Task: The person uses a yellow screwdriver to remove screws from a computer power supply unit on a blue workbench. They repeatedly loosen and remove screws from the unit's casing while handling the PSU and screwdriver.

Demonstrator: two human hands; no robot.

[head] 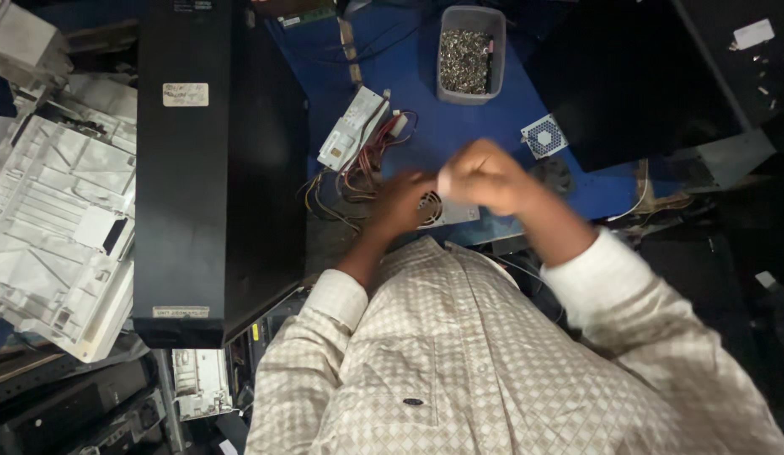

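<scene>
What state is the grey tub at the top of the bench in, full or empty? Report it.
Nearly full. The grey tub stands upright and open on the blue bench top, with small metal bits heaped close to its rim.

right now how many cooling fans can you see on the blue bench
2. One small white-framed fan lies loose on the blue bench, right of the hands. Another sits in the grey metal box under the left hand. Others may be hidden.

Worktop (459,135) surface is blue, dimly and unevenly lit. A tall black computer case (211,168) lies along its left side, white plastic housings (59,211) stacked beyond it. A grey tub of screws (469,55) stands at the far edge. Dark panels (628,76) occupy the right.
</scene>
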